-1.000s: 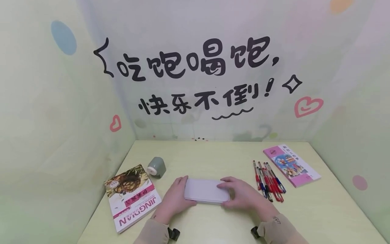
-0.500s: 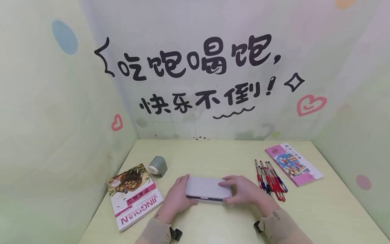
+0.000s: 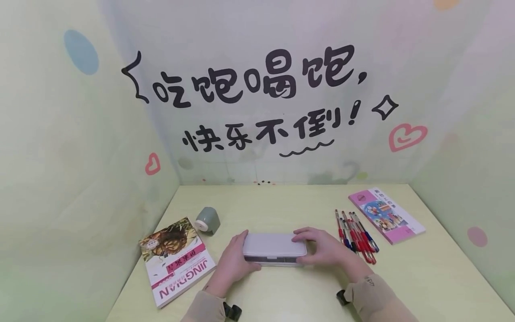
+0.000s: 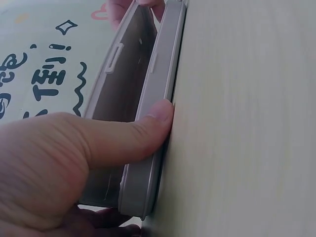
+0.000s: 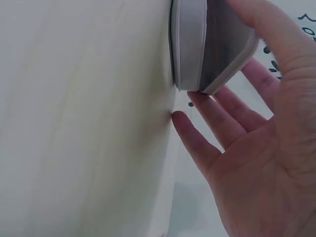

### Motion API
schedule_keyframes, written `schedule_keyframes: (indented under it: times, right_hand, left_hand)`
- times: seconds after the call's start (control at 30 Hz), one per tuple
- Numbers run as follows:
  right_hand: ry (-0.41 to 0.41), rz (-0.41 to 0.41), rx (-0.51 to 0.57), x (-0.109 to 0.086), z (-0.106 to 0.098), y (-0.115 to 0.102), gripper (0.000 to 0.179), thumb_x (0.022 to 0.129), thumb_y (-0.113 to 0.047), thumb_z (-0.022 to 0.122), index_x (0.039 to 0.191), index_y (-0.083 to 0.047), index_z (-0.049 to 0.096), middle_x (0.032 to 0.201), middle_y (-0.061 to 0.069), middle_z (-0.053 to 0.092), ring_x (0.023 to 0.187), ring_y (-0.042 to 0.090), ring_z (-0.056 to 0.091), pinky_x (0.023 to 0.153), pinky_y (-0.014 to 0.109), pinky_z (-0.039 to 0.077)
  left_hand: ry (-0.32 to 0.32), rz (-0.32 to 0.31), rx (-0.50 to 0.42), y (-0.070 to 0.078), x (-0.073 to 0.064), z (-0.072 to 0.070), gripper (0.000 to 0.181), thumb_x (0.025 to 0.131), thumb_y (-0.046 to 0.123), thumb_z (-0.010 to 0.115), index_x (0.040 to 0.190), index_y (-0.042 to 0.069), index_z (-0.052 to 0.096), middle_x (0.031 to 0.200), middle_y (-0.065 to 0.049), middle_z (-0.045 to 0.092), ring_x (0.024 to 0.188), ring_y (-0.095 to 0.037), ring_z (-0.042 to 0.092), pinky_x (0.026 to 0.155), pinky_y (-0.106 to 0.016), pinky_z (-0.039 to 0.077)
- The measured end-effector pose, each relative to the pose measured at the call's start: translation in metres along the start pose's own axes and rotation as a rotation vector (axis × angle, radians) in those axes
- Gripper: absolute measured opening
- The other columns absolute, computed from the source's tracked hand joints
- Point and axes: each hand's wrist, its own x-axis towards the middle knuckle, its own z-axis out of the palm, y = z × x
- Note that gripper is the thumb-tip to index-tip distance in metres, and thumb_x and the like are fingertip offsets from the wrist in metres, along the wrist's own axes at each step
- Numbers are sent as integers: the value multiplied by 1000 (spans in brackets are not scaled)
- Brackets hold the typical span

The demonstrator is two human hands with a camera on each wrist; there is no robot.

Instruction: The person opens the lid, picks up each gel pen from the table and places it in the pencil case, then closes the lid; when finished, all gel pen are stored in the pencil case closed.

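A pale grey hinged pencil case point(image 3: 267, 243) lies flat on the table between both hands, its lid raised part way and a dark gap showing along the front. My left hand point(image 3: 235, 261) grips its left end; in the left wrist view the thumb point(image 4: 155, 123) presses the front wall of the base point(image 4: 140, 185). At the right end my right hand point(image 3: 323, 248) holds the lid, with the thumb at its front edge and fingers behind and beside the end in the right wrist view. Shadow hides what lies inside the case.
Several red, blue and black pens point(image 3: 358, 237) lie in a heap right of the right hand. Beyond them is a pink book point(image 3: 388, 217). A larger cookery-style book point(image 3: 177, 264) and a grey-green desktop gadget point(image 3: 208, 220) sit at left. A printed wall cloth point(image 3: 257, 170) closes the back.
The pencil case's lid has gone from shut to partly raised at the front, with the right hand's thumb and fingers moving up with it. The left hand stays on the left end.
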Motion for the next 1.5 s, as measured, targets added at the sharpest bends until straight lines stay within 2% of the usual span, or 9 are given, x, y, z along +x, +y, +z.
schedule_keyframes:
  times: [0.23, 0.4, 0.53, 0.7, 0.77, 0.9, 1.17, 1.4, 1.5]
  right_hand:
    - [-13, -11, 79, -3, -5, 5, 56, 99, -51, 78, 145, -21, 71, 158, 12, 65, 144, 42, 64, 117, 60, 57]
    - [35, 63, 156, 3, -6, 4, 46, 110, -48, 65, 146, -19, 70, 148, 8, 72, 138, 36, 69, 116, 55, 59]
    - [162, 151, 233, 15, -2, 1, 42, 114, -43, 59, 143, -16, 71, 139, 9, 77, 130, 33, 73, 114, 49, 61]
    - [413, 251, 379, 35, 5, -8, 30, 110, -32, 69, 131, -10, 67, 120, 13, 77, 103, 19, 76, 86, 23, 62]
    - [497, 290, 397, 41, 7, -11, 26, 108, -31, 72, 123, -11, 64, 116, 15, 76, 96, 18, 75, 79, 22, 61]
    - [617, 360, 339, 51, 13, -14, 25, 106, -35, 74, 115, -14, 65, 115, 15, 78, 93, 22, 77, 76, 24, 61]
    - [688, 441, 265, 53, 15, -19, 25, 109, -38, 67, 120, -16, 71, 123, 14, 82, 104, 29, 79, 85, 32, 65]
    - [656, 454, 81, 21, -1, -9, 32, 111, -32, 63, 134, -12, 70, 127, 13, 78, 99, 26, 76, 77, 28, 61]
    - [680, 489, -30, 1, -11, -1, 35, 109, -28, 64, 137, -7, 68, 127, 16, 74, 99, 29, 72, 79, 36, 60]
  left_hand:
    - [20, -61, -80, 0, 0, -1, 144, 63, 28, 108, 175, 8, 21, 165, -28, 52, 147, -55, 55, 124, -70, 46]
    - [27, -73, -71, -3, 2, -1, 149, 61, 32, 109, 176, 5, 17, 163, -32, 53, 144, -57, 57, 122, -69, 48]
    - [27, -41, -69, -4, 1, 0, 146, 61, 31, 108, 174, 1, 21, 167, -28, 50, 148, -56, 54, 124, -69, 46]
    - [34, -24, -85, -4, 1, 0, 142, 61, 29, 108, 173, -1, 25, 168, -28, 49, 150, -56, 52, 128, -71, 39]
    - [39, -17, -76, -5, 2, 1, 140, 61, 28, 108, 172, -2, 28, 167, -29, 50, 151, -57, 50, 132, -72, 33]
    - [40, -4, -55, -5, 3, 2, 138, 61, 28, 108, 171, -1, 30, 166, -31, 50, 152, -59, 47, 135, -74, 23]
    - [9, -51, -47, -2, 7, 3, 136, 64, 32, 108, 172, 3, 30, 172, -33, 39, 159, -65, 31, 128, -78, 33]
    - [3, -71, -69, -3, 6, 2, 137, 63, 33, 108, 172, 4, 30, 173, -31, 39, 159, -64, 32, 127, -79, 34]
    - [11, -66, -62, -5, 7, 0, 138, 62, 33, 109, 172, 3, 30, 172, -30, 41, 158, -64, 34, 127, -78, 35]
